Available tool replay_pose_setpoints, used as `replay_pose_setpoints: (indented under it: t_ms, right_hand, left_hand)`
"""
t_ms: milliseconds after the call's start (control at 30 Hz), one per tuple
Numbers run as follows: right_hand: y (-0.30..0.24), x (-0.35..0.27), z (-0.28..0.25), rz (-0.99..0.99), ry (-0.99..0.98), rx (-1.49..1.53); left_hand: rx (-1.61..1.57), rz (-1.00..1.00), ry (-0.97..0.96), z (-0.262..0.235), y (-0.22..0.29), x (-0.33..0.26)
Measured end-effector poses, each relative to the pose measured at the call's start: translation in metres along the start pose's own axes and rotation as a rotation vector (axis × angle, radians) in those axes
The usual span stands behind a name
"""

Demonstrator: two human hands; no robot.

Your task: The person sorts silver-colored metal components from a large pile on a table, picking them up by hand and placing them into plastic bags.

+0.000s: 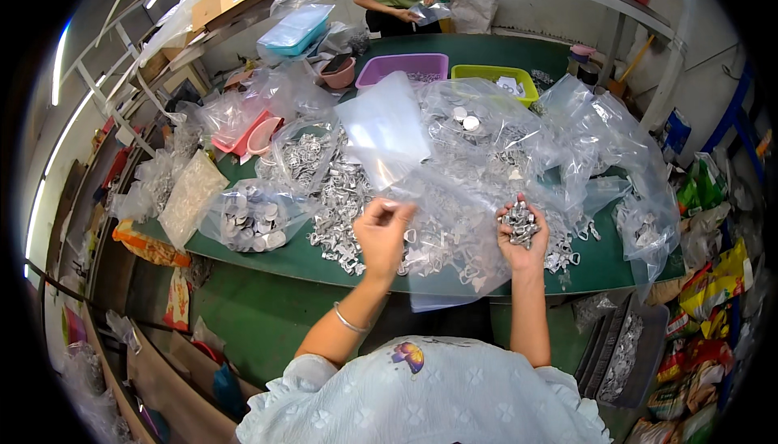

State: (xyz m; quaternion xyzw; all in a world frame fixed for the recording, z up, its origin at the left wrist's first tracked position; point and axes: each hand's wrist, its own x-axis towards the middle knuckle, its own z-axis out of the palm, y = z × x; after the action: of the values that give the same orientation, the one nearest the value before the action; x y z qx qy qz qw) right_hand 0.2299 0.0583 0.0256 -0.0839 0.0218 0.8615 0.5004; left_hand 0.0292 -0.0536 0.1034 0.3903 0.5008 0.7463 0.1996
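Observation:
My left hand (381,237), fingers pinched together, holds the edge of a clear plastic bag (458,249) that hangs over the near table edge. My right hand (527,251) is palm up beside the bag, fingers curled round a handful of small silver metal pieces (519,225). A heap of similar loose metal pieces (334,215) lies left of the bag, and more show through its film. Beyond my left hand is a stack of flat clear bags (387,124). An open bag of round silver discs (253,221) sits at the left.
On the green table (312,264) are a purple tray (403,64), a lime-green tray (496,71), a red tray (243,141) and large plastic bags (592,132). Across the table, another person's hands (421,11) hold a small bag. Crates (620,355) stand low at the right.

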Motion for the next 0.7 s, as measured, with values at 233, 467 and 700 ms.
replay_pose_setpoints:
  t_ms: [233,467,700]
  right_hand:
    - [0.013,-0.008,0.022,0.099,-0.076,-0.046]
    - [0.006,-0.022,0.055,0.131,-0.143,-0.010]
    - [-0.024,-0.044,0.078,0.179,-0.265,0.004]
  left_hand:
    - [-0.011,0.827,-0.025,0.010,0.111,0.081]
    - [0.293,1.331,-0.740,0.083,0.102,0.114]
    - [0.529,0.528,-1.205,0.081,-0.026,0.042]
